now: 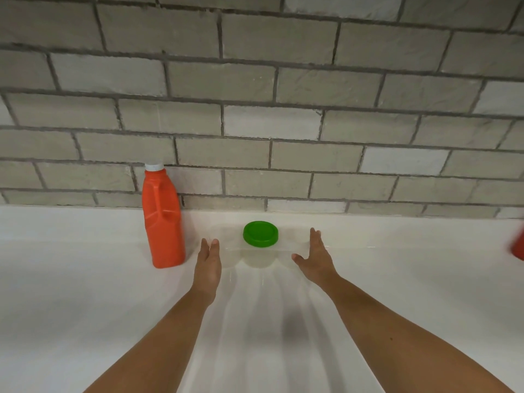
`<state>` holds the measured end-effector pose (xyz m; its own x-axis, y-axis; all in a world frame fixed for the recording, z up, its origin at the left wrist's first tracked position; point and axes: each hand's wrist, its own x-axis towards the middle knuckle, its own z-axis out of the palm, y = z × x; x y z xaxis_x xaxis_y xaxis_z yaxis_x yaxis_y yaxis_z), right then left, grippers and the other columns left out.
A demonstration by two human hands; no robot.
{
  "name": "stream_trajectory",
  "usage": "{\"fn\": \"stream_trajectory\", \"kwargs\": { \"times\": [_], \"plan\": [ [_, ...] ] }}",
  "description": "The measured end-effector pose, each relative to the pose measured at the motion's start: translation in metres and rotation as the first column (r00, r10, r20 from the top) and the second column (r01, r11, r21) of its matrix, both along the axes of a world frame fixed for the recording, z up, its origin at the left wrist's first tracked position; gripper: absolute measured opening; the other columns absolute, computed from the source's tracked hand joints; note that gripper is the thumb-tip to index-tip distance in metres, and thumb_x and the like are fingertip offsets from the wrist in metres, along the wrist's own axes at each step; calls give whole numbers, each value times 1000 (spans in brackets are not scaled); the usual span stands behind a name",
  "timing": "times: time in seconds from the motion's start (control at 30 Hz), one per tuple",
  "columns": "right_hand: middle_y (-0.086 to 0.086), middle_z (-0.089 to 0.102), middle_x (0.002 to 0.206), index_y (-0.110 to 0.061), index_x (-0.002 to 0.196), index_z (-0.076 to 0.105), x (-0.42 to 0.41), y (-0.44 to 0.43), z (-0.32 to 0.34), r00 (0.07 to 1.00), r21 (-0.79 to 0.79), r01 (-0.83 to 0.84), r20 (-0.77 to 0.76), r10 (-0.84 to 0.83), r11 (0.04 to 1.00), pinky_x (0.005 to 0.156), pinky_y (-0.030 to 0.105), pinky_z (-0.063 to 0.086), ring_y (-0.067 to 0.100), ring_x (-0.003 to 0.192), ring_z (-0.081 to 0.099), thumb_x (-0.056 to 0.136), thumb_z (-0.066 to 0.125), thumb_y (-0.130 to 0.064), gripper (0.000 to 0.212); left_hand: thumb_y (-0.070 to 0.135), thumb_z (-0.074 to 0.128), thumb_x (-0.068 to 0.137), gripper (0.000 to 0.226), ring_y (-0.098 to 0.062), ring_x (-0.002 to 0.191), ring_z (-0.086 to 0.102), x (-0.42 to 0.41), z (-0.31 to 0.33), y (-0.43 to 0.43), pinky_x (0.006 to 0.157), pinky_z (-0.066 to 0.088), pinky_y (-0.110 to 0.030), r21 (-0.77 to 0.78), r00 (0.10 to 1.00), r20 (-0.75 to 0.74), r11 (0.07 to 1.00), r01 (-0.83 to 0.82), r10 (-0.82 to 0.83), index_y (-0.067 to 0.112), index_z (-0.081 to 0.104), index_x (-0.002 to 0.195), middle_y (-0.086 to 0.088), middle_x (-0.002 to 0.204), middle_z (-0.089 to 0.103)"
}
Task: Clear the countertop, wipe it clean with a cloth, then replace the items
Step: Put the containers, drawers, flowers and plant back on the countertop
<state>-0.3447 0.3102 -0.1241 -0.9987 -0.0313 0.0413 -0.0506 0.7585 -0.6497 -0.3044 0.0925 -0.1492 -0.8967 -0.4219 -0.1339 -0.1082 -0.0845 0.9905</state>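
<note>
A clear plastic container (286, 251) with a round green lid (260, 234) stands on the white countertop (85, 293) near the brick wall. Its see-through walls are hard to make out. My left hand (208, 263) is at its left end with fingers straight, and my right hand (314, 258) is at its right end with fingers straight and thumb spread. Whether the palms touch the container I cannot tell. An orange plastic bottle (164, 219) with a white cap stands upright just left of my left hand.
A grey brick wall (269, 109) rises directly behind the counter. A sliver of a red object (519, 246) shows at the right edge of the frame, blurred.
</note>
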Motion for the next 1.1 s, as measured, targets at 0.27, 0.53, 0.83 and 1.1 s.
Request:
{"fn": "stream_trajectory", "kwargs": {
  "times": [0.27,0.53,0.83,1.1],
  "plan": [
    [11,16,153,-15,150,5,16,20,15,996,-52,69,-51,-72,996,108,37,31,29,139,24,93,55,-27,77,31,39,99,49,-30,129,38,12,20,22,107,30,-39,-181,970,-70,953,-243,234,9,30,141,-14,146,29],
    [13,32,142,-14,148,19,52,60,31,990,-143,111,-66,-121,983,102,33,36,27,129,41,92,56,-29,69,26,49,95,35,-29,107,51,19,35,67,94,40,-37,-192,987,-114,972,-136,116,6,43,123,-17,126,47],
    [0,56,88,-14,124,55,92,149,48,976,-142,207,-38,-214,968,81,23,41,14,86,52,91,56,-31,36,22,54,93,32,-21,93,48,40,59,167,79,36,-29,-197,989,-141,980,19,-48,8,46,120,-9,112,48],
    [6,65,87,-12,109,64,134,270,52,959,-104,273,-51,-279,956,73,28,51,22,80,64,92,55,-30,27,23,54,93,29,-20,92,47,65,70,299,80,40,-30,-224,977,-127,965,139,-170,12,46,119,-11,120,49]
  ]
}}
